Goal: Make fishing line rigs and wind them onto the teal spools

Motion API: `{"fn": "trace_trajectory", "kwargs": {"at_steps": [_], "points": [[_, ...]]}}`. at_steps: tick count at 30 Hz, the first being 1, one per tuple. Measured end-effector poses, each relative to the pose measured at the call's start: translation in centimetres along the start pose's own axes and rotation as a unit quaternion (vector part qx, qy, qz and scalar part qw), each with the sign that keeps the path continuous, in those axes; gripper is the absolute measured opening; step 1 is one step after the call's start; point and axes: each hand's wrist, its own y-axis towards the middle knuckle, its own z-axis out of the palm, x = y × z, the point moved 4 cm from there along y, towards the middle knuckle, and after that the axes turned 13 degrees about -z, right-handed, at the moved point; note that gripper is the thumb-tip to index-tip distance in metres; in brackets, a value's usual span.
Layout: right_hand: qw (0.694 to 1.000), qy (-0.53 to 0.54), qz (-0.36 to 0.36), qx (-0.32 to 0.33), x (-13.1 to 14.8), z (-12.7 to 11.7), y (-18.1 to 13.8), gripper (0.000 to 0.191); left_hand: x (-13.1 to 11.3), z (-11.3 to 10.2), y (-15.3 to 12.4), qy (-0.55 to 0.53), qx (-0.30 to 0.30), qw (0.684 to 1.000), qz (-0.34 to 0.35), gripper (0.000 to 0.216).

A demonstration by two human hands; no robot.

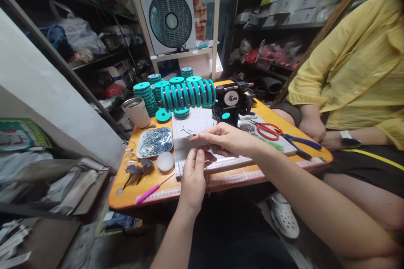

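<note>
My left hand [193, 174] is at the near edge of a white work board [195, 128] on the orange table [148, 187]. Its fingers are curled and pinched on something small that I cannot make out. My right hand [222, 138] reaches across just above it, fingers pinched together over the same spot, holding something thin and hidden. Small dark wire pieces [187, 131] lie on the board just beyond the hands. Behind them a row of teal spools [189, 93] sits on a rod beside a black winding machine [232, 101].
A metal cup [136, 111], a tray of small blue-grey parts [155, 141], a white round lid [165, 161] and a pink-handled tool [151, 192] lie left. Red scissors [268, 130] and blue pliers [299, 141] lie right. A person in a yellow shirt [353, 63] sits at right. A fan [170, 17] stands behind.
</note>
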Motion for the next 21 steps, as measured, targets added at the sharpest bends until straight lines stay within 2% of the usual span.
{"fn": "trace_trajectory", "kwargs": {"at_steps": [3, 5, 8, 10, 14, 21], "points": [[0.998, 0.056, 0.005, 0.003, -0.5, 0.0, -0.1, 0.041, -0.8, 0.1, 0.5, 0.008, 0.016, 1.000, 0.011, 0.024], [0.989, 0.144, 0.014, -0.007, -1.1, 0.0, -0.2, 0.038, -1.1, 0.2, 0.6, 0.000, 0.033, 0.999, 0.007, 0.023], [0.946, 0.322, 0.030, -0.027, -2.1, 0.4, -0.2, 0.030, -1.2, 0.3, 0.5, -0.040, 0.055, 0.998, -0.012, 0.021], [0.917, 0.396, 0.040, -0.041, -2.5, 0.7, 0.1, 0.031, -1.1, 0.5, 0.4, -0.071, 0.064, 0.995, -0.029, 0.021], [0.899, 0.429, 0.054, -0.068, -2.7, 1.6, 1.1, 0.041, -1.1, 0.6, -0.1, -0.119, 0.065, 0.990, -0.046, 0.019], [0.894, 0.426, 0.062, -0.124, -2.6, 1.6, 1.5, 0.037, 0.0, 0.4, -1.8, -0.158, 0.059, 0.982, -0.090, 0.020]]}}
